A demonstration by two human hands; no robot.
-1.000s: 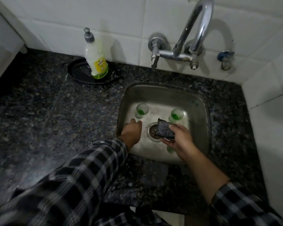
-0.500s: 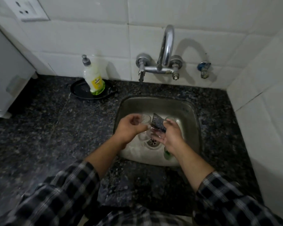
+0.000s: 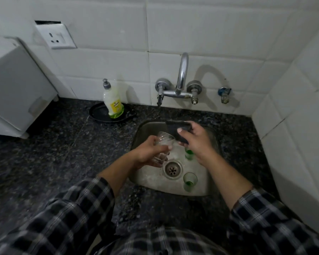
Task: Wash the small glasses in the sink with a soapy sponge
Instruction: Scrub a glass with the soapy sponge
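Observation:
My left hand (image 3: 147, 152) grips a small clear glass (image 3: 163, 143), tilted, above the steel sink (image 3: 142, 179). My right hand (image 3: 195, 138) holds a dark sponge (image 3: 177, 128) just right of the glass rim, close to it; contact is unclear. A second small glass (image 3: 189, 181) with a green bottom stands in the sink right of the drain (image 3: 172, 169). A third glass (image 3: 188, 154) with green shows partly under my right hand.
A chrome tap (image 3: 181, 78) is fixed on the tiled wall above the sink. A dish soap bottle (image 3: 112, 102) stands on a black tray (image 3: 99, 114) at the back left. Dark granite counter (image 3: 53, 153) surrounds the sink; a white appliance (image 3: 13, 89) stands far left.
My left hand reached into the sink, took a glass and lifted it. My right hand raised the sponge beside it. The camera view tilted upward and back.

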